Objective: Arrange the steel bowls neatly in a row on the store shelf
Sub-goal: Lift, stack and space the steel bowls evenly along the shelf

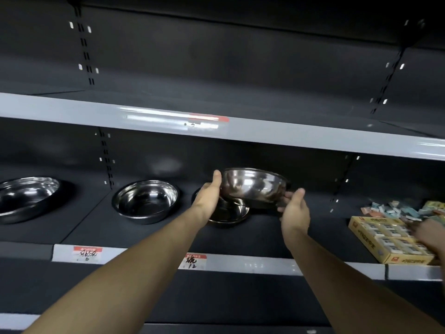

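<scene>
While both hands, left hand (209,197) and right hand (294,208), cradle the raised bowl (252,185), it hangs directly above the shelf bowl (231,213), offset right.

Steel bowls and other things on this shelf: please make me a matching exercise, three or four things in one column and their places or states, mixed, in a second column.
1. raised bowl
2. middle bowl
3. yellow box
4. upper shelf

a. far right of the lower shelf
b. held between both hands
c. no goods visible on it
d. standing alone, untouched

Pairs: 1-b, 2-d, 3-a, 4-c
</scene>
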`<state>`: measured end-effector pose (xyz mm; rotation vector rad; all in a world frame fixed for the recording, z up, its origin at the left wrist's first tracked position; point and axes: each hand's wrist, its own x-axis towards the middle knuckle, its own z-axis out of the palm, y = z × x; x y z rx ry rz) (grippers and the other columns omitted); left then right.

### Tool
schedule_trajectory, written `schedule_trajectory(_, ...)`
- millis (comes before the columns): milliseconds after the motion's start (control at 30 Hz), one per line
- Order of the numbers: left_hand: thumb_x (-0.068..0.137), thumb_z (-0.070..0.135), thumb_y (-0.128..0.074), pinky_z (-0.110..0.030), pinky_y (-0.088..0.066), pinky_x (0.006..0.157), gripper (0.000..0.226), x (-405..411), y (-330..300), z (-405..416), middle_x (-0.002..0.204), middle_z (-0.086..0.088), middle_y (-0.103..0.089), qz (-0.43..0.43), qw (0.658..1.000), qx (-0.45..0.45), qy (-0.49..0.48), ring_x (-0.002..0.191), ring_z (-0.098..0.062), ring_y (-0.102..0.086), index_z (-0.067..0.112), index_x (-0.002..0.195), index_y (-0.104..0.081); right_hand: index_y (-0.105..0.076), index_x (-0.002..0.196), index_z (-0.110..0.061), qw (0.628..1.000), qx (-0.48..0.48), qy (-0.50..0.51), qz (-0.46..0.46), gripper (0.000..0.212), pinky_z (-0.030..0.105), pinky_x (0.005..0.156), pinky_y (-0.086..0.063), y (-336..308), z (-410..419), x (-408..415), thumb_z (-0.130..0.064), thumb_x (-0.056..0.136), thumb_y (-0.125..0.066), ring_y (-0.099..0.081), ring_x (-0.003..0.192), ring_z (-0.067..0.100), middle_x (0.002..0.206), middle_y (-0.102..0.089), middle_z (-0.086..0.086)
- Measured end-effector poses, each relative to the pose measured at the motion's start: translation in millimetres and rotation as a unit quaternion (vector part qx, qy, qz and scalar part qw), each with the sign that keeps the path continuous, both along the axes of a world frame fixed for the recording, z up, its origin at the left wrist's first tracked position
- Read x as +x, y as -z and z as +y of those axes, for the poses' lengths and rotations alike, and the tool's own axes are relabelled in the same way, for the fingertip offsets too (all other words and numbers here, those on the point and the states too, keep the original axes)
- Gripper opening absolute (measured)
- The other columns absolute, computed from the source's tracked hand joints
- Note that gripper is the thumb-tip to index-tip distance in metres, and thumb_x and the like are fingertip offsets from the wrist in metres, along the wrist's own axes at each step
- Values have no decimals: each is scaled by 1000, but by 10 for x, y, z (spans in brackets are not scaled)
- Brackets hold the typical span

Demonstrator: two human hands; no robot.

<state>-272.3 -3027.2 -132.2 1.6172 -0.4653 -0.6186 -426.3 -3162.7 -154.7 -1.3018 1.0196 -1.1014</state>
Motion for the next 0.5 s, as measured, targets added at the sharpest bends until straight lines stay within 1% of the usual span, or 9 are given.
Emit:
schedule_trajectory(67, 85, 71, -42, -38, -45, 100, 59, 68, 30, 70, 111, 3, -69, 3, 1000, -5, -4, 103, -17, -63, 23, 113, -64, -71, 101, -21, 1000, 18, -18, 8, 62, 40, 81, -51, -22, 25, 39, -66, 97, -29, -63, 74, 15, 93, -74, -3)
schedule_trajectory(133, 91, 52, -48, -36, -49, 89, 38, 120, 47, 117, 106, 0, -68, 14, 1000, -16, -8, 92, -16, -63, 21, 108, -62, -70, 90, -23, 998, 34, -41, 21, 54, 35, 71, -48, -35, 49, 85, -67, 94, -40, -60, 67, 14, 84, -72, -3)
schedule_trajectory(200, 92, 40, -50, -38, -50, 91, 23, 162, 37, 164, 104, -1, -69, 17, 999, -24, -20, 93, -18, -63, 23, 103, -61, -70, 88, -23, 996, 67, -63, 10, 48, 31, 60, -44, -42, 60, 144, -64, 94, -47, -55, 61, 14, 87, -72, 0)
schedule_trajectory(233, 91, 37, -50, -37, -50, 92, 22, 185, 34, 189, 104, 0, -69, 14, 999, -23, -23, 95, -17, -64, 23, 103, -62, -69, 89, -21, 994, 87, -73, -1, 47, 29, 54, -42, -54, 63, 172, -62, 94, -48, -53, 59, 14, 90, -72, 1)
schedule_trajectory(300, 90, 30, -51, -28, -50, 84, 24, 218, 34, 238, 102, 1, -72, -1, 1000, -20, -18, 96, -15, -65, 21, 106, -67, -67, 93, -19, 988, 122, -96, -29, 48, 25, 44, -39, -76, 65, 218, -63, 94, -48, -54, 55, 14, 95, -73, 1)
schedule_trajectory(367, 93, 21, -50, -21, -46, 78, 20, 254, 58, 279, 99, 1, -72, -5, 999, -33, -25, 91, -13, -65, 21, 102, -68, -65, 92, -18, 984, 140, -107, -38, 48, 23, 42, -40, -88, 70, 259, -64, 92, -52, -57, 50, 14, 90, -73, 3)
schedule_trajectory(400, 94, 17, -49, -20, -46, 77, 20, 273, 69, 297, 96, 1, -71, -8, 999, -36, -31, 88, -12, -63, 23, 100, -67, -64, 92, -16, 983, 143, -107, -34, 44, 23, 42, -41, -92, 73, 276, -58, 92, -57, -58, 47, 14, 84, -72, 4)
schedule_trajectory(433, 95, 15, -49, -20, -47, 79, 21, 294, 80, 316, 96, 2, -71, -18, 999, -32, -32, 88, -12, -63, 23, 102, -67, -64, 96, -11, 983, 145, -106, -30, 37, 23, 42, -43, -90, 64, 295, -47, 92, -61, -58, 43, 13, 79, -70, 6)
schedule_trajectory(500, 98, 15, -48, -26, -47, 97, 27, 347, 107, 356, 111, -2, -72, -50, 999, -4, -20, 102, -16, -64, 22, 117, -66, -63, 107, 0, 983, 142, -110, -25, 26, 23, 41, -44, -90, 61, 336, -21, 92, -61, -58, 38, 12, 71, -66, 10)
